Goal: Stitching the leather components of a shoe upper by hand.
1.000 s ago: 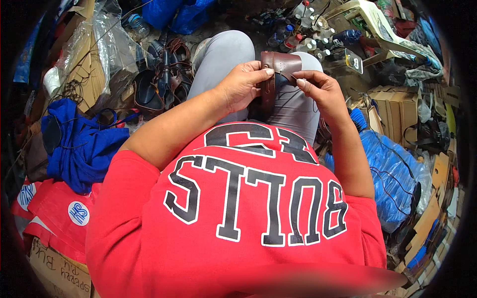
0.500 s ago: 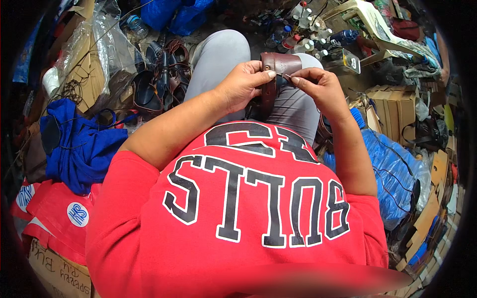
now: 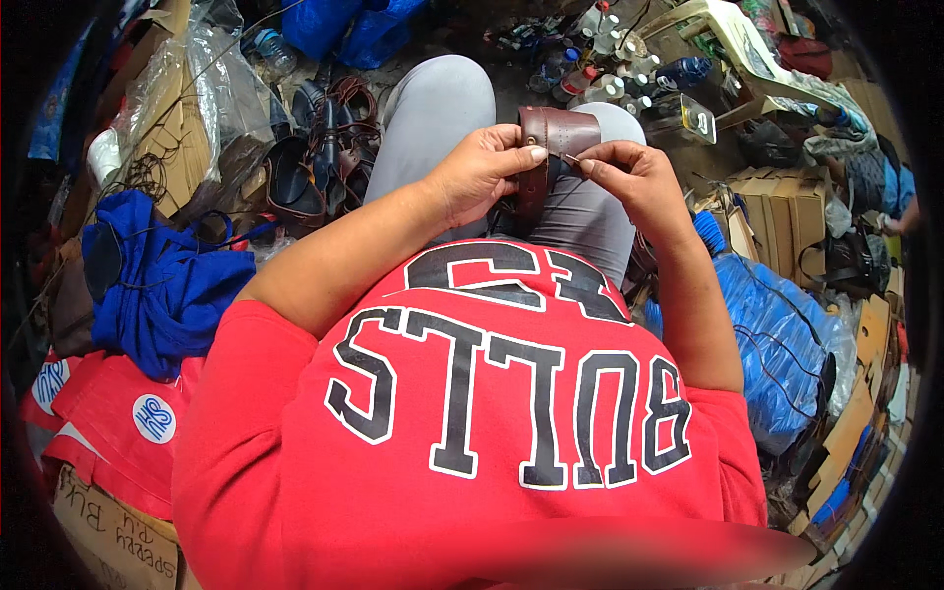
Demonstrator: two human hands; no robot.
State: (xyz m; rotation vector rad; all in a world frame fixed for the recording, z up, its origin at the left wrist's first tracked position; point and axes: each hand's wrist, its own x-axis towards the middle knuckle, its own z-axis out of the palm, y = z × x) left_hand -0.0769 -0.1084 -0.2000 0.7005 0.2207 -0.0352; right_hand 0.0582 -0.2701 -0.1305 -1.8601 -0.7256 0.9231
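A brown leather shoe [image 3: 562, 126] rests against my right knee, its stitched edge and a metal eyelet toward me. My left hand [image 3: 477, 167] grips its left edge, with the thumb on top close to the eyelet and the other fingers partly hidden behind the leather. Thumb and forefinger of my right hand [image 3: 632, 175] are pinched on a thin dark lace [image 3: 570, 159] just right of my left thumb. How far the lace runs through the leather is too small to tell.
Several dark shoes [image 3: 295, 182] lie left of my legs. Capped bottles [image 3: 600, 87] stand ahead, near a pale plastic chair [image 3: 733, 39]. Cardboard [image 3: 777, 211] and a blue plastic-wrapped bundle [image 3: 777, 344] are at right. A blue cloth [image 3: 162, 285] lies left. Another person's arm [image 3: 907, 214] shows at the right rim.
The shoe has tilted slightly, and my right hand has shifted a little with the lace. Another person has come into view at the right rim. My left hand keeps its grip.
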